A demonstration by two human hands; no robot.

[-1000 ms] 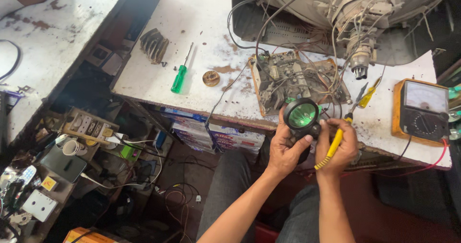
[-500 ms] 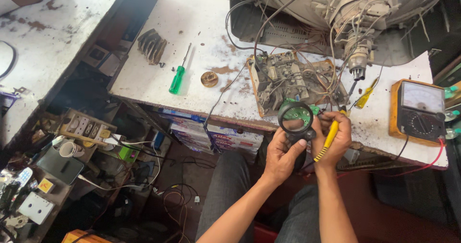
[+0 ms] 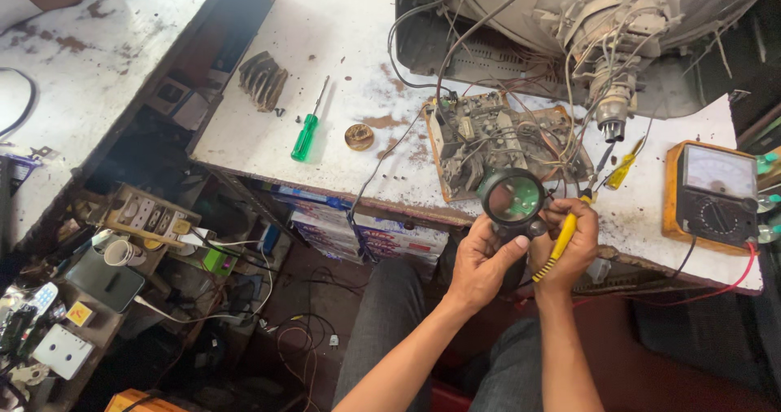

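Observation:
My left hand (image 3: 480, 261) grips the handle of a black round magnifying glass (image 3: 512, 198), held over the front edge of a circuit board (image 3: 496, 139) full of components and wires. My right hand (image 3: 569, 245) is closed around a yellow-handled tool (image 3: 560, 245) and its fingers also touch the magnifier's handle. Both hands sit close together at the front edge of the white worktable (image 3: 342, 78). Wires run from the board up to the neck of an opened picture-tube television (image 3: 610, 30).
A green screwdriver (image 3: 306, 134), a small brass round part (image 3: 359, 136) and a finned metal heat sink (image 3: 262, 78) lie on the table's left. An orange-cased analogue meter (image 3: 712, 196) with red and black leads sits at the right. Cluttered shelves with switches and cables stand lower left.
The magnifying glass and both hands have shifted slightly towards the circuit board; the lens now overlaps the board's front edge. The view has drifted a little.

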